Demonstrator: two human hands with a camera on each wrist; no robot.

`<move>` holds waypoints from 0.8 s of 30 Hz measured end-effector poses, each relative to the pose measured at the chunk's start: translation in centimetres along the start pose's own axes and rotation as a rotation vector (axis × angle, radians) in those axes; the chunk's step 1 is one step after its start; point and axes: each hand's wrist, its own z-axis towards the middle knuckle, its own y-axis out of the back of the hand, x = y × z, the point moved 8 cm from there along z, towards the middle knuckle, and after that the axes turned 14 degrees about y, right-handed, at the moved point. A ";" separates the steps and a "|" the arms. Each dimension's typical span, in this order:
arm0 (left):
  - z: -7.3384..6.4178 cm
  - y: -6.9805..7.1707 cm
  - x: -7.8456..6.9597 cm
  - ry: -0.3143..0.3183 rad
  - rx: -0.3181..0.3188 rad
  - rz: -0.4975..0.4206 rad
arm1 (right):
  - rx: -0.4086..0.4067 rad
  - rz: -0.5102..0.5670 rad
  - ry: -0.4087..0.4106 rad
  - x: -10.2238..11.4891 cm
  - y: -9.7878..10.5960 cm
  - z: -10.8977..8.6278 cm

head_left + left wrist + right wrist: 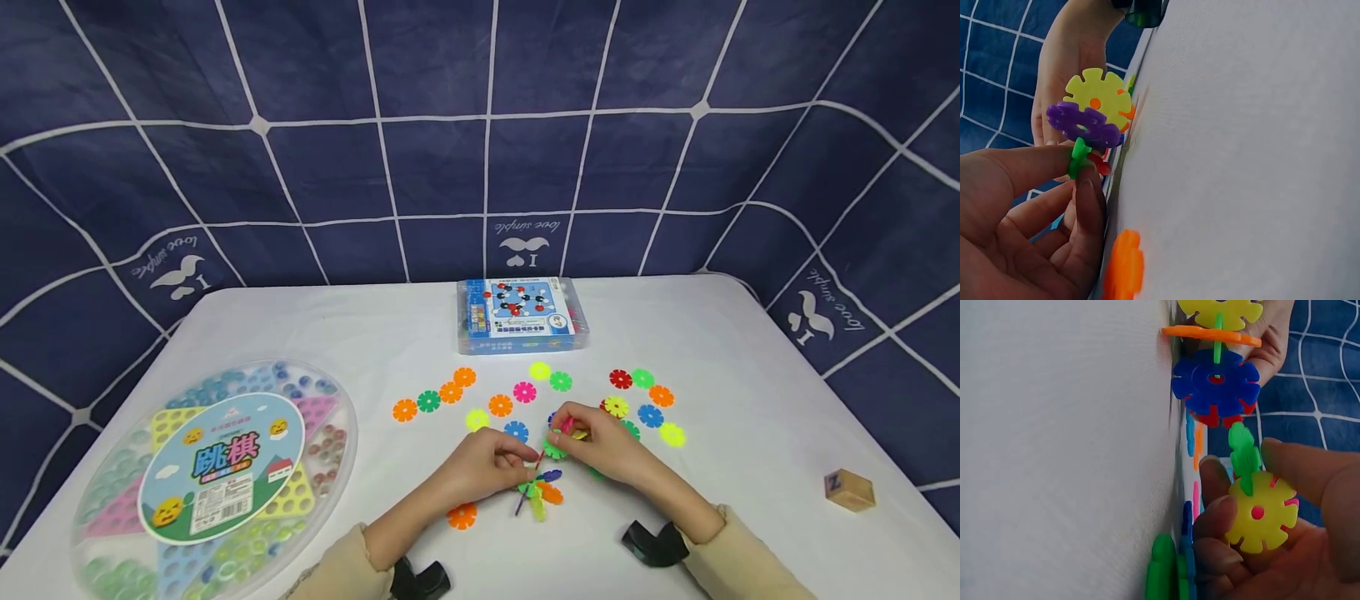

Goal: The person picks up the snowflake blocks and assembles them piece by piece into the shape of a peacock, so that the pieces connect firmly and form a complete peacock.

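In the left wrist view, my left hand pinches a green snowflake disc between thumb and fingertips. It is part of a joined cluster with a purple disc and a yellow disc; the right wrist view also shows a blue disc and an orange one in it. My right hand holds a smaller joined piece: a green disc slotted to a yellow disc, with pink behind. The green disc points at the left hand's cluster; whether they touch is unclear.
Loose discs such as an orange one and a yellow one lie about the white table. A round Chinese checkers set stands left, a boxed molecule kit at the back, a wooden block right.
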 end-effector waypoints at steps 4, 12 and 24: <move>0.0 0.0 0.7 0.059 0.052 -0.109 | 0.068 0.128 0.037 0.4 -0.4 -0.1; -0.3 0.0 1.9 0.099 0.202 -0.341 | 0.101 0.351 0.061 1.0 0.1 -0.1; -0.5 0.3 2.3 0.122 0.253 -0.407 | 0.067 0.336 0.129 1.9 0.1 0.1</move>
